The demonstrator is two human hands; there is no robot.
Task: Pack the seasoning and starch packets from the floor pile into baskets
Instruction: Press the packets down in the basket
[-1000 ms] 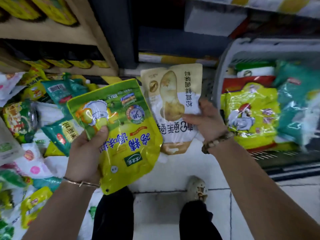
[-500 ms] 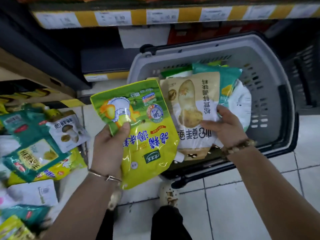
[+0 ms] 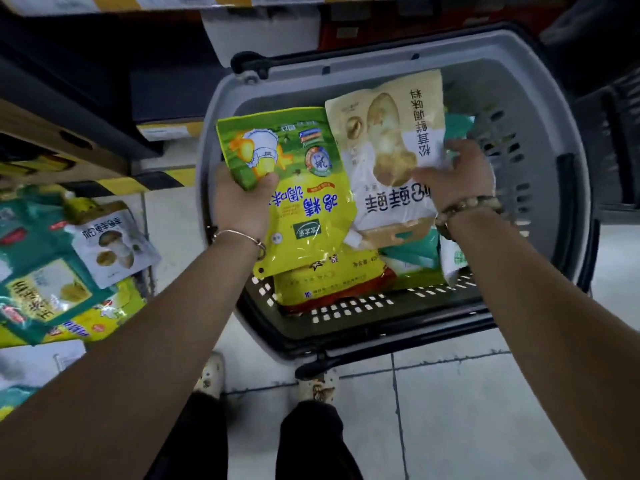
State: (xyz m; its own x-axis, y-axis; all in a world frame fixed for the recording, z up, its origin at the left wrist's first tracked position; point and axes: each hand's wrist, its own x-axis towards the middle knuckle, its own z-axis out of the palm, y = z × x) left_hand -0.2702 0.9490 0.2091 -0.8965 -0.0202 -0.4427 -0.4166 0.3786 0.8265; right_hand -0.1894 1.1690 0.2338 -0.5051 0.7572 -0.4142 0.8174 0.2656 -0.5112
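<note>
Yellow-green packet (image 3: 304, 209): glossy plastic film, creased, and I saw glare on it. Beige packet (image 3: 388, 202): also a plastic pouch, duller, nearer satin. Basket (image 3: 381, 67) was moulded grey plastic with a smooth matt rim; its handle (image 3: 566, 188) was dark plastic. Floor pile (image 3: 69, 289) read as shiny, wrinkled film pouches. Floor tiles (image 3: 467, 410) looked smooth and semi-glossy. Thin bangle (image 3: 239, 233) on my left wrist looked like polished metal. Bead bracelet (image 3: 467, 206) on my right wrist was matt; material I couldn't tell. Trousers (image 3: 311, 441): dark matt cloth. Box (image 3: 52, 143) at left: plain brown cardboard.

Packets (image 3: 329, 284) fill the basket's (image 3: 519, 64) near half; its right side seems open.
</note>
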